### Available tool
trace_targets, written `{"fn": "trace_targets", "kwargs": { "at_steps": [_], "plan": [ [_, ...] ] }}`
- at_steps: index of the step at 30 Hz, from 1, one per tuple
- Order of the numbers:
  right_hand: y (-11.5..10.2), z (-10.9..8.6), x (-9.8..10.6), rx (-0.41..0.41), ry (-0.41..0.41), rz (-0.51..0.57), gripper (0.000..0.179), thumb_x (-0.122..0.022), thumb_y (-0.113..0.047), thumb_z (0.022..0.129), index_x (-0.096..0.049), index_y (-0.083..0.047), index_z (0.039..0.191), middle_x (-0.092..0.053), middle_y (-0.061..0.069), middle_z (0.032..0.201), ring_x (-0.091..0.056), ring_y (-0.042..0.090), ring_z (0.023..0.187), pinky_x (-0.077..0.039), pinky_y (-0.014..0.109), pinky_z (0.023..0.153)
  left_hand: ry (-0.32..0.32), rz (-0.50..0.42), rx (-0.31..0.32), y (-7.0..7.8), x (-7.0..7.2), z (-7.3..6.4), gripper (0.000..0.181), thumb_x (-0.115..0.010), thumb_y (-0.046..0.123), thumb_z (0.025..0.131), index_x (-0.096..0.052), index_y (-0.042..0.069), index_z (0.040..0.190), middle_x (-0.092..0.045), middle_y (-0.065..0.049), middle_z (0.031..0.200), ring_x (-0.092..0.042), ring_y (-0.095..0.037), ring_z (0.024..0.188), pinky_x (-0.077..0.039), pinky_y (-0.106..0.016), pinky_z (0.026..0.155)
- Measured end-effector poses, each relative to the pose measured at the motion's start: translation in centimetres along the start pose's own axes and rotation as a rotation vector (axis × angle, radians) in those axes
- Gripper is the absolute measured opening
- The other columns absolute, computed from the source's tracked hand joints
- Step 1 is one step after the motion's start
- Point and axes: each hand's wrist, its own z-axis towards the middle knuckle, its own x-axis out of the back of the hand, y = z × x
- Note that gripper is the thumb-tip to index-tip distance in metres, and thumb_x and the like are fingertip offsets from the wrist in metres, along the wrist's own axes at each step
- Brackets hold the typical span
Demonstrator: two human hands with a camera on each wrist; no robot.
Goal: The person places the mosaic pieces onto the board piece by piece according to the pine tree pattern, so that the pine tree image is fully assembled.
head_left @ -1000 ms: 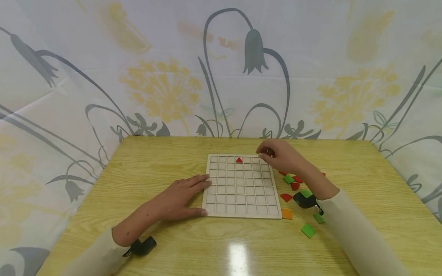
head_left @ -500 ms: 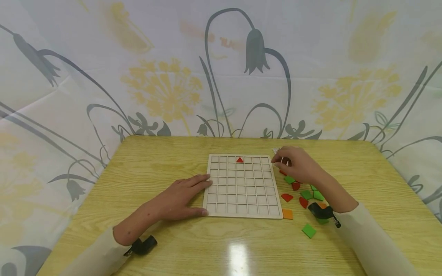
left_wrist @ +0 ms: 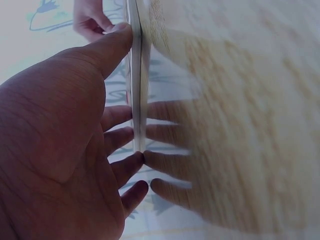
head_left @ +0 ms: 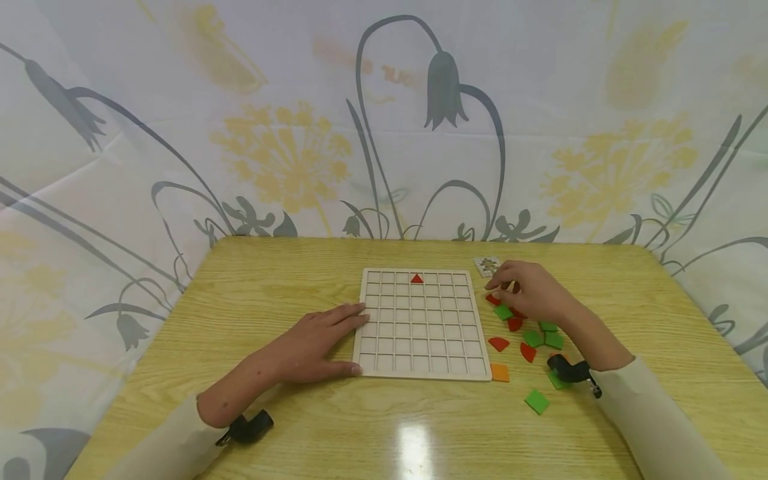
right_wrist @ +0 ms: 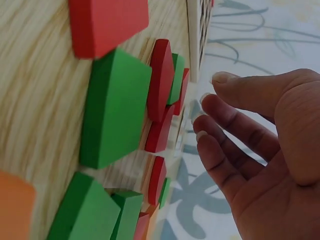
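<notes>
A pale wooden grid board point(head_left: 421, 330) lies on the table, with one red triangle point(head_left: 417, 279) in its top row. My left hand point(head_left: 306, 347) rests at the board's left edge, its thumb and straight fingertips touching the rim. To the right of the board, my right hand point(head_left: 531, 293) hovers above loose coloured pieces. Its fingers are loosely bent, and the right wrist view shows nothing between thumb and fingertips. Below it are a red piece point(head_left: 493, 300), a green piece point(head_left: 503, 312) and a red quarter-circle point(head_left: 515, 324); others are partly hidden by the hand.
A small patterned card point(head_left: 486, 266) lies beyond the board's far right corner. An orange square point(head_left: 500, 373) sits by the near right corner, and a green square point(head_left: 537, 401) lies nearer me. Several green and red pieces are scattered near the right wrist. A floral curtain point(head_left: 288, 80) hangs behind the table.
My right hand has moved right and toward me, from the board's far right corner to over the loose pieces, uncovering the card. The left hand has stayed at the board's edge.
</notes>
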Motion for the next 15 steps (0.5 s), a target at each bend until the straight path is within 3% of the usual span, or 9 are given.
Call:
{"fn": "trace_targets", "kwargs": {
  "at_steps": [15],
  "plan": [
    [1.0,-0.3,-0.4,-0.021,-0.065,0.023,0.014,-0.080,-0.005,0.094,-0.083,-0.010,0.107,-0.071,0.002,0.104,-0.067,0.014,0.085,-0.058,0.032,0.073,-0.005,-0.006,0.005,0.1,0.1,-0.1,0.087,-0.067,0.060,0.100,-0.034,0.017,0.168,-0.023,-0.005,0.177,-0.030,-0.031,0.159,-0.031,-0.064,0.120]
  ]
}}
